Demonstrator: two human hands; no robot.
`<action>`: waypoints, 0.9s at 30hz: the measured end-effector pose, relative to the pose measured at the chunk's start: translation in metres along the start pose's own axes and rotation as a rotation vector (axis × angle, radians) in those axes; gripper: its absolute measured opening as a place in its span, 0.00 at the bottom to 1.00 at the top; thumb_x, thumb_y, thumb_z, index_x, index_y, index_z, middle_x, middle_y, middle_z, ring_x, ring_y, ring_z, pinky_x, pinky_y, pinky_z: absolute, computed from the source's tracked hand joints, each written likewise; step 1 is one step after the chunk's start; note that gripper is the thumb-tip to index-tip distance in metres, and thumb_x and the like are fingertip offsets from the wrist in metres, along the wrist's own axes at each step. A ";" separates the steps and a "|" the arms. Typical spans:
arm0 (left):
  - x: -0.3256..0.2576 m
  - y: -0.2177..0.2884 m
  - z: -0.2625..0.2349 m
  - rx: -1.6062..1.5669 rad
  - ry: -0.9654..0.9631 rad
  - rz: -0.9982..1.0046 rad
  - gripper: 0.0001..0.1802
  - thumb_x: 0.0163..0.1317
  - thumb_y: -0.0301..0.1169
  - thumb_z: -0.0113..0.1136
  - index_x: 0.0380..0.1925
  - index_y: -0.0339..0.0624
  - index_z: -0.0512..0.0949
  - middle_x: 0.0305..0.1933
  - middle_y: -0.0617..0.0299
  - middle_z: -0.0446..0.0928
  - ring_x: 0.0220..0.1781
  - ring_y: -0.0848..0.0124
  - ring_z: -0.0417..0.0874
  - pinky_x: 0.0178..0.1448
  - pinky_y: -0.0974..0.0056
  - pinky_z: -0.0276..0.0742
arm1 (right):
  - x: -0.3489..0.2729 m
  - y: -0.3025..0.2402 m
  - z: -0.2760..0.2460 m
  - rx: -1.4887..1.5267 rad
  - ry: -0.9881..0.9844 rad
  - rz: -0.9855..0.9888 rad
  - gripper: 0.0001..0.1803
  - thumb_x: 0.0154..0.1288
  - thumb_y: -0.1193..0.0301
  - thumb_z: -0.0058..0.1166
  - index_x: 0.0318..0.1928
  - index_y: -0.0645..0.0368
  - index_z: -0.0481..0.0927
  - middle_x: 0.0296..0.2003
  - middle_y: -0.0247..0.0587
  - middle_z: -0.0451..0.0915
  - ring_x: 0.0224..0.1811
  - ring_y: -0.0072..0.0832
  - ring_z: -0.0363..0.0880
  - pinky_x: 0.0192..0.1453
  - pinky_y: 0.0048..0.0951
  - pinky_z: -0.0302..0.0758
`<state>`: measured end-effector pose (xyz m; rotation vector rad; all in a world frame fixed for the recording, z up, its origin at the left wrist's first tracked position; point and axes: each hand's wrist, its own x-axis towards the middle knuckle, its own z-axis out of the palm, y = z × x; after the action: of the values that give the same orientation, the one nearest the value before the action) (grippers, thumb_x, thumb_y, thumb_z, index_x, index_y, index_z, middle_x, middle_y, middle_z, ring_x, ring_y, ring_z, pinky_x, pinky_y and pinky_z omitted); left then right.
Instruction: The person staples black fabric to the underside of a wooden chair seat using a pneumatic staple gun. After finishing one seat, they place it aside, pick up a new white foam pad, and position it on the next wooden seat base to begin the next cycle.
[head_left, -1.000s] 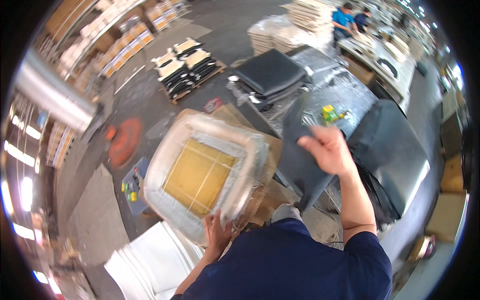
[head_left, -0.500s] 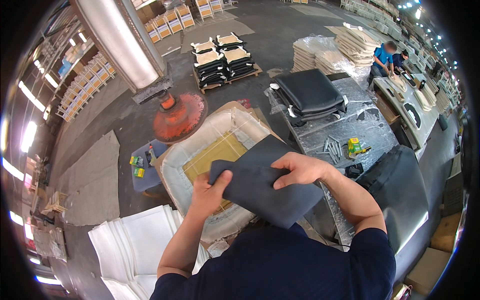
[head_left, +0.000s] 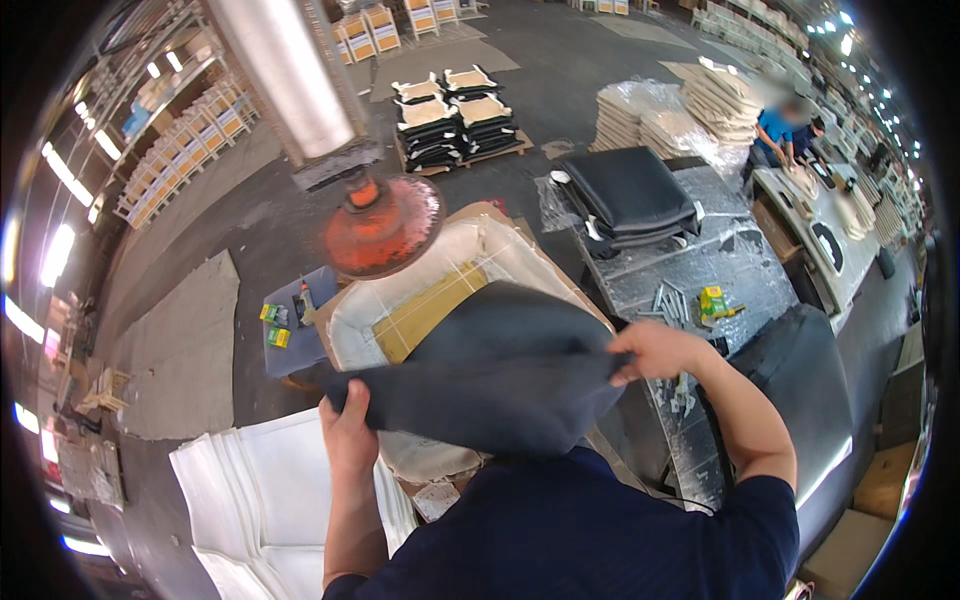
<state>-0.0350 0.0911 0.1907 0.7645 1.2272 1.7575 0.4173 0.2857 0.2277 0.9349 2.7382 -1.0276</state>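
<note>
A black leather-like cover is stretched between my two hands in front of my chest. My left hand is closed on its left edge, with the thumb on top. At the opposite edge my right hand pinches the material. The cover's upper layer bulges away from the near edge, and some of it is blurred by motion. Beneath it stands a large box lined with pale padding, whose floor shows a yellowish panel. The cover hides much of the box's right side.
On the plastic-wrapped table at the right lie stacked black cushions, loose metal pieces and a green-yellow box. White sheets are piled at the lower left. An orange-red round base stands beyond the box. Two people work far right.
My hands have moved apart, left hand to the left and right hand to the right. The cover, bunched and folded before, is now spread wide and puffed out between them.
</note>
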 end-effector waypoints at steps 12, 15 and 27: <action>-0.123 0.177 -0.068 0.084 0.068 0.753 0.21 0.80 0.47 0.64 0.37 0.40 0.76 0.31 0.59 0.80 0.30 0.66 0.81 0.37 0.61 0.78 | -0.160 -0.192 -0.171 -0.478 0.542 -0.305 0.11 0.58 0.66 0.72 0.38 0.59 0.91 0.33 0.42 0.90 0.36 0.44 0.90 0.41 0.41 0.80; -0.100 0.204 -0.048 -0.056 0.234 0.498 0.18 0.79 0.34 0.64 0.57 0.28 0.83 0.53 0.46 0.90 0.51 0.58 0.94 0.59 0.55 0.91 | -0.106 -0.202 -0.207 -0.486 0.437 -0.141 0.16 0.68 0.59 0.73 0.41 0.61 0.90 0.37 0.45 0.89 0.43 0.48 0.88 0.50 0.44 0.79; 0.098 0.011 -0.109 0.353 0.138 -0.176 0.21 0.86 0.42 0.62 0.60 0.33 0.85 0.51 0.61 0.90 0.50 0.70 0.89 0.56 0.58 0.86 | 0.206 0.001 -0.063 -0.414 0.256 0.054 0.15 0.75 0.62 0.68 0.55 0.56 0.90 0.49 0.55 0.91 0.58 0.57 0.88 0.61 0.55 0.82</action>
<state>-0.1750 0.1291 0.1666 0.7161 1.6744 1.4881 0.2588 0.4320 0.2205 1.1174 2.9341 -0.3232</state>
